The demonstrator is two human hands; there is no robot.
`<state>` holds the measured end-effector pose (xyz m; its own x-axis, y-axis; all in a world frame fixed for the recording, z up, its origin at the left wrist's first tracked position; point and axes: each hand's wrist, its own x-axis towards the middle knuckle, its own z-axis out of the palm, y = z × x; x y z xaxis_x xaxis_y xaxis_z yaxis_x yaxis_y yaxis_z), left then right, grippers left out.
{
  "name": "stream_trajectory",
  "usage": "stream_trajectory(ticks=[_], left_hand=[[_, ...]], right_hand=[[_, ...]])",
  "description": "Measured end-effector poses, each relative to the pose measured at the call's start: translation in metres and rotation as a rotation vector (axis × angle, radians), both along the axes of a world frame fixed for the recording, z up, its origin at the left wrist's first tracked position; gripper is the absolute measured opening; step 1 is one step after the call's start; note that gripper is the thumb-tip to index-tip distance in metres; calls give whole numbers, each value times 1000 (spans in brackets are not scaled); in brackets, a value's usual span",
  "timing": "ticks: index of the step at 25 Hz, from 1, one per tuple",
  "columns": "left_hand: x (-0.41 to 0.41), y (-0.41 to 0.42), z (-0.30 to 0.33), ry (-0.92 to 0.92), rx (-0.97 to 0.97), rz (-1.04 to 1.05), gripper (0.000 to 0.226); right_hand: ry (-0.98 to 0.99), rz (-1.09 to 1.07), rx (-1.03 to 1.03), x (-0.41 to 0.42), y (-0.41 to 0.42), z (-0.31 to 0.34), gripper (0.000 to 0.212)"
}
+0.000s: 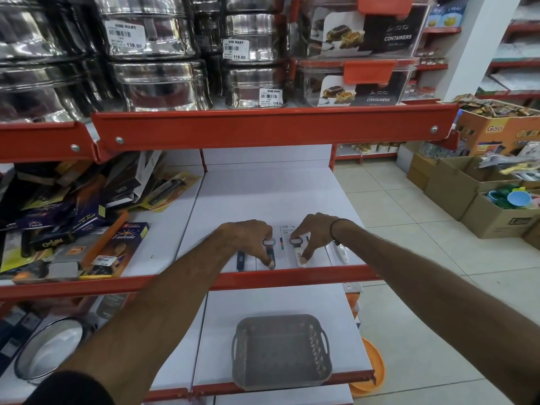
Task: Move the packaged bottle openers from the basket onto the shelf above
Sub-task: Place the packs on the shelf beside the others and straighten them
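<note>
Both hands press packaged openers flat on the shelf (263,200): left hand (248,238) on a dark-handled opener (270,254), right hand (314,236) on a white one (301,255). The basket (280,350) below looks empty. The packs seem light, stiff, slick; pinch their card edges.

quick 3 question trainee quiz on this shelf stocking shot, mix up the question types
1. True or false: the grey basket still holds packaged bottle openers.
2. Which hand rests on the white-handled opener? A) left hand B) right hand
3. Fill in: the opener packs lie along the shelf's ____ edge, by the red rail.

Key
1. False; it looks empty.
2. B; the right hand is on it, while the left hand presses the dark-handled opener.
3. Front.
</note>
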<state>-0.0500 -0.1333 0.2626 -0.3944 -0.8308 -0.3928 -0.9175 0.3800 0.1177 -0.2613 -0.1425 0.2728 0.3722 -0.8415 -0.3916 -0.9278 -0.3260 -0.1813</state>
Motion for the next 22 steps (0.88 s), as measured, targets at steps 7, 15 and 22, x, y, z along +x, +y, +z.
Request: stream_trajectory(ticks=[7, 15, 22], left_hand=[[-22, -1, 10, 265, -66, 57, 74], [-45, 3, -3, 92, -58, -71, 81], [-52, -6, -1, 54, -45, -75, 83]], right_hand=[[29, -28, -32, -34, -2, 28, 92], [144, -110, -5, -75, 6, 21, 93], [27, -63, -8, -65, -3, 11, 92]])
